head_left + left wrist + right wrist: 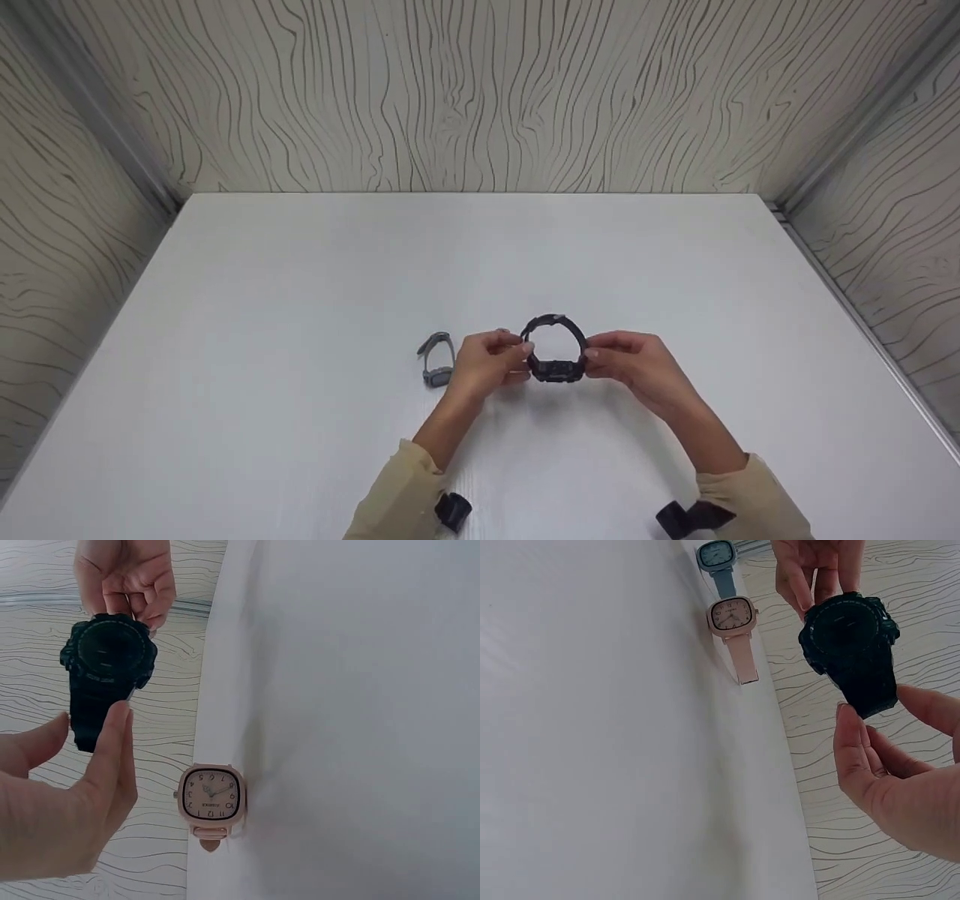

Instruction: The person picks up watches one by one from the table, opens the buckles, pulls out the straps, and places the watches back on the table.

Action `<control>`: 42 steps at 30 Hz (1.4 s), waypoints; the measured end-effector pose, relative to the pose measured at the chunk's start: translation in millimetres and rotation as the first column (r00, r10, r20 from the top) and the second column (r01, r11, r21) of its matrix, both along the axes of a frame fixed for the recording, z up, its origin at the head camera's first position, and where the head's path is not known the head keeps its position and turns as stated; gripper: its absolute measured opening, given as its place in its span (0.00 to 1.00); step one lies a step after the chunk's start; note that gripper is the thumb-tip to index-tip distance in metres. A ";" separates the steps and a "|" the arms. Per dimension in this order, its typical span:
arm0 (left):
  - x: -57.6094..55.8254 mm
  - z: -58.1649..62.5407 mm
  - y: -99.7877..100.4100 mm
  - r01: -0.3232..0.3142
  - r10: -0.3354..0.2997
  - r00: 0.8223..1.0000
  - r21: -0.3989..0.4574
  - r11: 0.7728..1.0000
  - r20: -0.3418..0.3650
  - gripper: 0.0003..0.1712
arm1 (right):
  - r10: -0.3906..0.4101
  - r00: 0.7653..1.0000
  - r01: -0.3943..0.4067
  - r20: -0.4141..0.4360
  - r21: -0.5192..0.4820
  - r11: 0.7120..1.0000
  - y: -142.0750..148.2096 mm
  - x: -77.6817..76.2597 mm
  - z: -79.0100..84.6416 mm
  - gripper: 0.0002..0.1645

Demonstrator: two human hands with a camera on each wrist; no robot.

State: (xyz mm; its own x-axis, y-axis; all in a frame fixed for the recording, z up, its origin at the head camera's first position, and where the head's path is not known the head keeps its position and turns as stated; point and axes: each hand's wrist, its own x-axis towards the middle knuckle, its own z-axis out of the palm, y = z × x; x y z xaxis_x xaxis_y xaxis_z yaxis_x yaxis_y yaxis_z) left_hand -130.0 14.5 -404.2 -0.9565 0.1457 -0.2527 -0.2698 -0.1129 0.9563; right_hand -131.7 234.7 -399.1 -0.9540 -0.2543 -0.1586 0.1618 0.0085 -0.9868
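Black watch [555,370], one — my left hand [486,365] and right hand [637,366] pinching opposite sides, holding it above tabletop [300,300]. Pink watch [732,616], blue-grey watch [439,379] — sitting near left hand. Either pinch slackening, I'm risking black watch tipping or dropping.

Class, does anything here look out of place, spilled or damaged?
Nothing stands out. The left hand and right hand hold the black watch; the pink watch and blue watch rest on the white table, with no visible spill or damage.
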 end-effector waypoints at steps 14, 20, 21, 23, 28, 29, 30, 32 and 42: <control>11.3 3.4 -18.0 0.024 -0.024 1.000 0.068 0.997 -0.009 0.15 | 0.084 0.996 -0.084 -0.026 -0.013 0.996 -9.9 9.4 4.7 0.19; 15.7 5.9 -25.1 0.054 -0.052 0.998 0.047 0.997 -0.026 0.14 | 0.116 0.992 -0.117 -0.044 -0.031 0.993 -13.2 11.8 4.2 0.17; 16.4 6.3 -26.2 0.057 -0.056 0.998 0.039 0.998 -0.027 0.15 | 0.121 0.992 -0.122 -0.045 -0.036 0.992 -13.7 12.2 4.1 0.17; 17.5 6.7 -28.0 0.064 -0.063 0.997 0.025 0.998 -0.033 0.15 | 0.130 0.990 -0.132 -0.047 -0.036 0.991 -14.8 13.1 4.1 0.16; 19.6 7.4 -32.2 0.081 -0.083 0.995 -0.035 0.996 -0.057 0.16 | 0.141 0.989 -0.142 -0.046 -0.007 0.990 -16.9 15.2 5.1 0.16; 20.0 7.5 -33.2 0.085 -0.087 0.994 -0.043 0.995 -0.065 0.16 | 0.144 0.989 -0.144 -0.045 -0.002 0.990 -17.3 15.4 5.4 0.15; 20.4 7.5 -34.2 0.088 -0.091 0.993 -0.048 0.995 -0.072 0.16 | 0.147 0.988 -0.147 -0.045 0.001 0.989 -17.7 15.5 5.7 0.15; 21.4 7.9 -36.2 0.095 -0.099 0.992 -0.045 0.994 -0.082 0.16 | 0.153 0.987 -0.153 -0.046 0.009 0.988 -18.5 15.7 6.4 0.15; 22.2 7.0 -41.6 0.090 -0.097 0.989 -0.068 0.994 -0.109 0.16 | 0.167 0.985 -0.166 -0.054 0.015 0.986 -23.4 16.2 8.3 0.15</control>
State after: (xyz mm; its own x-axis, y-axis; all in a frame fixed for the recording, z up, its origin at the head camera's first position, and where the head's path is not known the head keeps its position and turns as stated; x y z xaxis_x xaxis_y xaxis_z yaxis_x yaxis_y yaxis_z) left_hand -107.8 -27.0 -397.2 -0.9621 0.2235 -0.1565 -0.1675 -0.0309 0.9854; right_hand -115.5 211.3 -390.8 -0.9059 -0.4088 -0.1107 0.1029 0.0411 -0.9938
